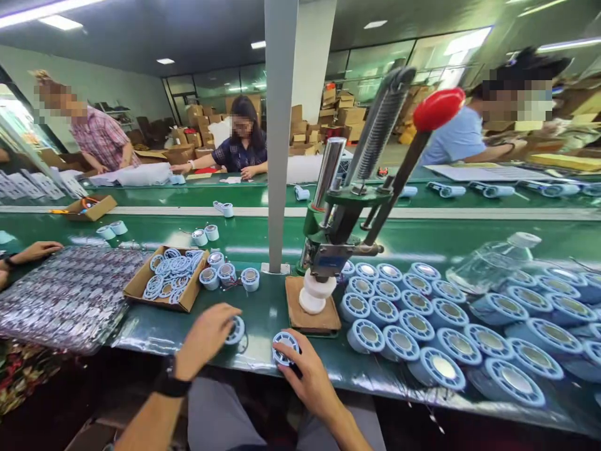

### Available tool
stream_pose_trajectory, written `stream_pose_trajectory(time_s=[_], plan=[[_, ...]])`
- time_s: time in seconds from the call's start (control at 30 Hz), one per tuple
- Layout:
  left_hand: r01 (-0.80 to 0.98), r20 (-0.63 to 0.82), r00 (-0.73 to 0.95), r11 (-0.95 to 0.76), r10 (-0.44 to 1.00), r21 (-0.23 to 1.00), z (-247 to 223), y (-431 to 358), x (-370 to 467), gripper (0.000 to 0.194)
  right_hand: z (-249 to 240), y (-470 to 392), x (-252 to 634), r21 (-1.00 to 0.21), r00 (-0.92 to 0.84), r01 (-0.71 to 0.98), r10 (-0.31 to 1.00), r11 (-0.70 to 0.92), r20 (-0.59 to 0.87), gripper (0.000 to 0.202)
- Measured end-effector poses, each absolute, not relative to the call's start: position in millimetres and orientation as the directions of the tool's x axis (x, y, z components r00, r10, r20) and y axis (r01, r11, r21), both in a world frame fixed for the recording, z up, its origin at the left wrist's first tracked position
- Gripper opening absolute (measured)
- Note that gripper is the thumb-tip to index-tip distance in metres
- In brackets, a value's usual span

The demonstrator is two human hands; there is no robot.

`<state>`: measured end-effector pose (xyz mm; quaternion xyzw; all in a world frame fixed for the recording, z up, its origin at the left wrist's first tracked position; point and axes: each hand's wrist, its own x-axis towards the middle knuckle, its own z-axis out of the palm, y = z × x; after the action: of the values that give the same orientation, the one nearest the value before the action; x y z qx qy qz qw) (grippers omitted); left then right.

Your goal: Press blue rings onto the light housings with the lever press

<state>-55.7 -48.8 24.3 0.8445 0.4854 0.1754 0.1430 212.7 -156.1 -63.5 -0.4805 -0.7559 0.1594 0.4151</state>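
My right hand (pixel 307 369) grips a round light-blue housing (pixel 284 341) with a slotted rim, thumb and fingers around its sides, close to the bench's front edge. To its left, my left hand (pixel 206 338), with a dark band at the wrist, has its fingers bent over another round light-blue housing (pixel 235 331); the hand covers part of that piece, and a thin wire shows beside it. Just beyond my right hand stands a hand press (pixel 333 250) with a red-knobbed lever (pixel 439 109). White round blocks (pixel 313 297) sit beneath its ram on a brown base plate (pixel 295 322).
Many blue housings (pixel 417 324) with trailing wires stand on the right, near a clear plastic bottle (pixel 493 263). A cardboard box (pixel 188 297) of blue rings stands left, beside stacked metallic parts (pixel 70 294). A grey post (pixel 280 138) rises behind. People work across the green bench.
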Motion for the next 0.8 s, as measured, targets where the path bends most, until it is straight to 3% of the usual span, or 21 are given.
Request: stream_pose_trajectory(time_s=[0.13, 0.27, 0.33, 0.5, 0.63, 0.8], plan=[[0.649, 0.218, 0.498, -0.528, 0.839, 0.548, -28, -74, 4, 0.043, -63, -159, 213, -0.629, -0.152, 0.612, 0.852, 0.479, 0.500, 0.039], [0.679, 0.263, 0.432, -0.503, 0.863, 0.534, -46, -87, 0, 0.045, -64, -163, 213, -0.617, -0.105, 0.639, 0.846, 0.460, 0.522, 0.043], [0.685, 0.275, 0.406, -0.489, 0.872, 0.540, -48, -95, -7, 0.049, -66, -163, 210, -0.630, -0.047, 0.638, 0.840, 0.442, 0.541, 0.051], [0.617, 0.294, 0.247, -0.384, 0.923, 0.687, -33, -113, 15, 0.066, -74, -155, 191, -0.686, 0.134, 0.643, 0.833, 0.339, 0.537, 0.068], [0.607, 0.306, 0.361, -0.471, 0.881, 0.640, -18, -123, 47, 0.070, -80, -151, 185, -0.705, 0.180, 0.627, 0.819, 0.331, 0.545, 0.070], [0.635, 0.311, 0.324, -0.449, 0.893, 0.628, -20, -125, 55, 0.063, -78, -151, 187, -0.725, 0.170, 0.598, 0.830, 0.341, 0.531, 0.079]])
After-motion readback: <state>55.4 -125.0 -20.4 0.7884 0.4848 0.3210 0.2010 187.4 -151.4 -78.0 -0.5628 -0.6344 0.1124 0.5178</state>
